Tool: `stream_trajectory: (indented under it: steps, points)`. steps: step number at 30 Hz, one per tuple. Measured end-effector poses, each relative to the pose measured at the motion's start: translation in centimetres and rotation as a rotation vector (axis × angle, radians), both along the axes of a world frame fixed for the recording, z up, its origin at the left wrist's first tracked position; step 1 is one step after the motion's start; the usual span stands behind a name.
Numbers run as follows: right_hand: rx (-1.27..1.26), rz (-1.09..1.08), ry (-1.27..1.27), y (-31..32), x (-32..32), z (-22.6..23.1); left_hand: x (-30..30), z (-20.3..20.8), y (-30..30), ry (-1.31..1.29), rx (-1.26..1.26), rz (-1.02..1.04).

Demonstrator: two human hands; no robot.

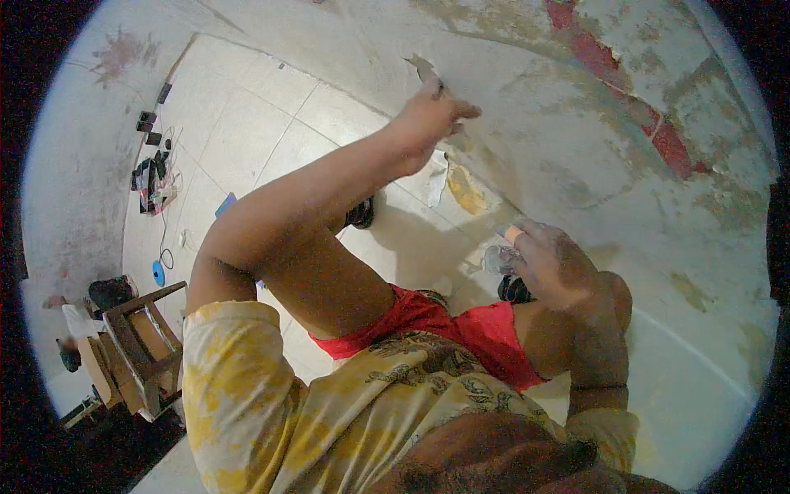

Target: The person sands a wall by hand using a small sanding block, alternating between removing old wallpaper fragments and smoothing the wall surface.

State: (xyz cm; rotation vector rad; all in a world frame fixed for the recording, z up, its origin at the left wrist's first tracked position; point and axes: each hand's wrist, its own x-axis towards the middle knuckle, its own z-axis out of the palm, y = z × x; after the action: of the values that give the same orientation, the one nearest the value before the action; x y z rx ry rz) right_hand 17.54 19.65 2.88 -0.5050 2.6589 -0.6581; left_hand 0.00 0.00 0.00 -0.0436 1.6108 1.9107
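My left hand [432, 119] reaches up to the worn wall, its fingers apart. One fingertip is at the lower end of a loose, peeling flap of paint [423, 67]; another digit points right. Closer to me, my right hand [555, 259] is bent near my knee with its fingers curled. An orange band [513, 235] shows at its fingers. Beside them is a clear, whitish object [498, 259], perhaps a cup; whether the hand grips it is not plain. Between the hands, a white and yellowish peeled piece [465, 189] lies at the foot of the wall.
Pale tiles [263, 123] cover the floor. At the left wall are black boxes and cables [152, 185], with a blue disc [159, 272]. Lower left stands a wooden stool [148, 346], near another person [74, 317]. The wall has a red bare strip [671, 148].
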Motion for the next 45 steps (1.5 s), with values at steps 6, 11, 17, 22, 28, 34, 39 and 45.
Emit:
stream_trajectory:
  steps: [6,11,17,22,28,34,39,45]
  points:
    - [0.047,-0.005,-0.031,0.1,-0.2,0.8,-0.3,-0.8,0.9,0.072,-0.025,0.110]
    - [0.033,0.019,0.028,0.2,0.7,0.7,-2.7,-2.6,-0.6,0.317,-0.373,0.080]
    - [0.012,0.014,0.041,0.8,0.9,0.4,-4.3,-4.1,-1.8,1.096,-0.794,0.016]
    - [0.057,-0.001,0.030,0.5,0.8,1.4,-4.3,-3.0,-1.7,0.964,-0.808,-0.025]
    - [0.003,0.006,0.086,0.8,1.0,1.0,-1.1,-2.3,0.2,1.095,-0.725,-0.074]
    - [0.011,-0.006,0.051,0.7,1.1,1.0,1.0,-2.0,0.6,0.977,-0.912,-0.693]
    - [-0.015,-0.003,0.002,1.0,1.4,1.1,-3.3,-1.8,-2.9,0.971,-1.239,-0.696]
    - [0.017,-0.023,0.004,1.0,1.7,0.6,-4.7,-2.1,-2.8,1.070,-1.150,-0.391]
